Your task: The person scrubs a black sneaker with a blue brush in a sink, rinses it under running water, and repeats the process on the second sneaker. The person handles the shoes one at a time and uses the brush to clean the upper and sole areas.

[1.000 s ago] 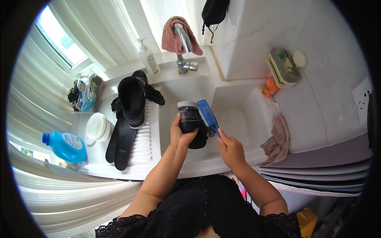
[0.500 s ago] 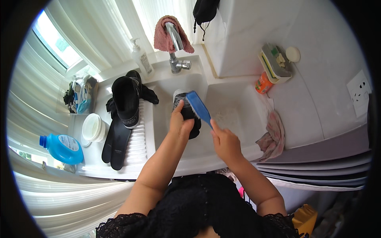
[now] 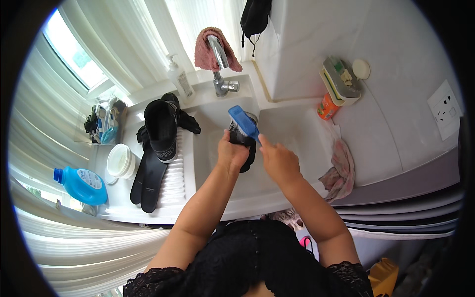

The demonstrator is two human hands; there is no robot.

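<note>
Head view: black shoe sits in the left hand, held above the white basin, nearer the basin's left edge than its right. Left fingers gripping the shoe; right hand closed round the handle of a blue brush — white bristles against the shoe. Faucet at the basin's back edge, pink cloth draped over it, pump bottle just left. On the counter left of the basin: another black shoe, two black insoles side by side toward the front edge, white tub beside them. Blue bottle near the front left corner, clear box near the back left — contents mixed, hard to make out. Stained rag hangs at the right edge.
</note>
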